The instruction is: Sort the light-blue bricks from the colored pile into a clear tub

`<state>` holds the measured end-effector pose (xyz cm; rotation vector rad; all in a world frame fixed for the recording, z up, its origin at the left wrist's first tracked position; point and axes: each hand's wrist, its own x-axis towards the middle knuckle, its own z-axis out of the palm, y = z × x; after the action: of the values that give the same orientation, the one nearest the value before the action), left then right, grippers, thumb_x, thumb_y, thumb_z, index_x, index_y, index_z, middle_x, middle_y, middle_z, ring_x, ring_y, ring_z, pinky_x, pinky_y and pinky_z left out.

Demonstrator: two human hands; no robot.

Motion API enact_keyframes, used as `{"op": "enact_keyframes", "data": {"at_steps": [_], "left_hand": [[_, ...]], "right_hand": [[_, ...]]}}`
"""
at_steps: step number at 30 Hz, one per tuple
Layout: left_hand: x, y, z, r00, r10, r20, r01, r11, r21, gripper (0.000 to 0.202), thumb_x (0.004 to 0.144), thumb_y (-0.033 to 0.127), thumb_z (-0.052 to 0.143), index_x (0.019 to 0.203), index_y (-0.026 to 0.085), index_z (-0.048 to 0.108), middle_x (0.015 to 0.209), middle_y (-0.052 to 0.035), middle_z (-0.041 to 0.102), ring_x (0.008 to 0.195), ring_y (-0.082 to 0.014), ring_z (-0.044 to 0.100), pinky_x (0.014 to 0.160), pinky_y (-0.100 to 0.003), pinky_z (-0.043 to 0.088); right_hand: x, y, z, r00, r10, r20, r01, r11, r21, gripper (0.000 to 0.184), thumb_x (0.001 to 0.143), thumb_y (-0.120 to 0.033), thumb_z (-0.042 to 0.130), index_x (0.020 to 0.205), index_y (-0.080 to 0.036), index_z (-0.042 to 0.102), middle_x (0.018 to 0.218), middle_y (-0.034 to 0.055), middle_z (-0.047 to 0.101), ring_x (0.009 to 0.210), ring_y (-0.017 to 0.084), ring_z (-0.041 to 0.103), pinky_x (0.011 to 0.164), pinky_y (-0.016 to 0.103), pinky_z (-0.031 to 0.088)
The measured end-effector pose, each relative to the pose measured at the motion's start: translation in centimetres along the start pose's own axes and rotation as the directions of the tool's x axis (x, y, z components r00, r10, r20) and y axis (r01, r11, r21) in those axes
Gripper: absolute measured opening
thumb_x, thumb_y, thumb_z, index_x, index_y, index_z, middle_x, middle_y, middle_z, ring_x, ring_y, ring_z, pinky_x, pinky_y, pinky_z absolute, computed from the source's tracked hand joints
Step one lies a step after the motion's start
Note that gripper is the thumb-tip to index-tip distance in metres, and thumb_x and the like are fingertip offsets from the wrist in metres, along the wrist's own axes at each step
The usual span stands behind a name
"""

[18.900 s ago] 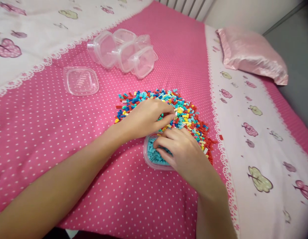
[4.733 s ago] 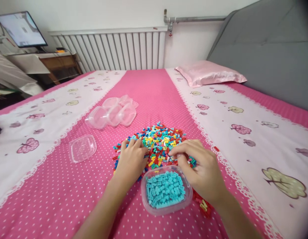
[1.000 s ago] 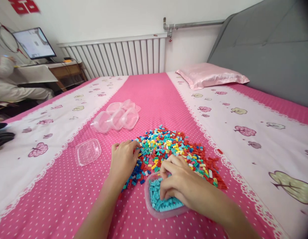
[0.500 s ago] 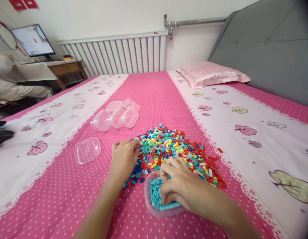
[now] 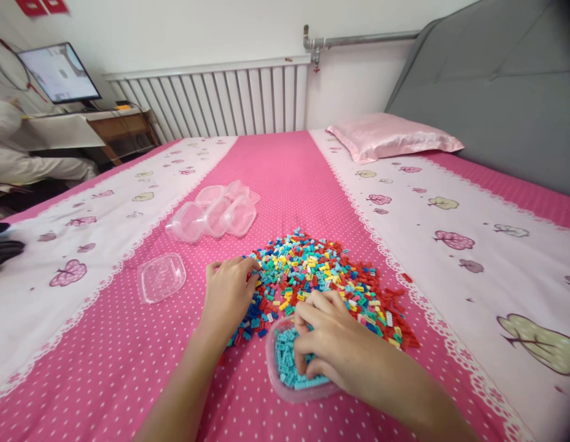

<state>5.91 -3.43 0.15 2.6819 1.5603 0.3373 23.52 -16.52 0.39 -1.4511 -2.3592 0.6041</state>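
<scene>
Small toy building bricks (image 5: 308, 264) in red, yellow, green, white and several blues lie in a loose heap on the bedspread. My left hand (image 5: 230, 285) is at the heap's left edge, its fingers bent and drawn together; what lies between the fingertips is hidden. In front of the heap stands a clear plastic box (image 5: 278, 390) with light-blue bricks (image 5: 287, 362) in it. Over its right side, my right hand (image 5: 326, 337) has curled fingers reaching down to the light-blue bricks. Its fingertips are partly hidden, so any brick in them cannot be made out.
A clear lid (image 5: 161, 278) lies flat left of my left hand. Beyond it is a cluster of clear plastic containers (image 5: 214, 212). A pink pillow (image 5: 395, 136) rests by the grey headboard (image 5: 492, 92). At the far left, a person (image 5: 27, 156) sits by a desk with a monitor (image 5: 59, 73).
The fingers of my right hand have shifted very slightly over the box. My left hand keeps its place at the heap, and the bricks look the same.
</scene>
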Motion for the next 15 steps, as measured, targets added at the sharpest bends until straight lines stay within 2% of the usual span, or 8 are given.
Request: {"op": "enact_keyframes", "data": {"at_steps": [6,10,15], "left_hand": [[0.00,-0.03,-0.01,1.000,-0.004,-0.008,0.004,1.000,-0.006,0.017,0.090,0.022,0.056,0.101,0.024,0.069,0.104,-0.0048,0.074,0.099,-0.0272,0.066,0.095,-0.045,0.035],[0.00,-0.07,-0.11,1.000,-0.008,-0.018,0.008,0.999,-0.033,0.016,0.091,0.023,0.054,0.099,0.024,0.068,0.101,-0.0043,0.075,0.096,-0.0265,0.067,0.094,-0.044,0.036],[-0.02,-0.07,-0.13,1.000,-0.019,-0.022,0.019,0.999,-0.028,0.017,0.091,0.023,0.052,0.098,0.024,0.068,0.098,-0.0041,0.077,0.093,-0.0265,0.068,0.094,-0.044,0.035]], "right_hand": [[0.08,0.39,0.31,0.999,-0.040,-0.023,0.038,0.996,-0.081,0.013,0.073,-0.024,0.087,0.071,-0.029,0.074,0.092,-0.0001,0.060,0.098,0.024,0.047,0.085,0.040,0.028],[-0.26,0.39,-0.19,0.998,-0.048,-0.042,0.046,0.998,-0.053,0.010,0.078,-0.023,0.082,0.075,-0.030,0.076,0.092,-0.0004,0.061,0.096,0.022,0.048,0.084,0.039,0.029],[-0.32,0.33,-0.35,0.998,-0.034,-0.045,0.031,0.998,-0.054,0.012,0.075,-0.023,0.085,0.072,-0.030,0.076,0.091,-0.0017,0.062,0.095,0.021,0.048,0.085,0.036,0.029]]}}
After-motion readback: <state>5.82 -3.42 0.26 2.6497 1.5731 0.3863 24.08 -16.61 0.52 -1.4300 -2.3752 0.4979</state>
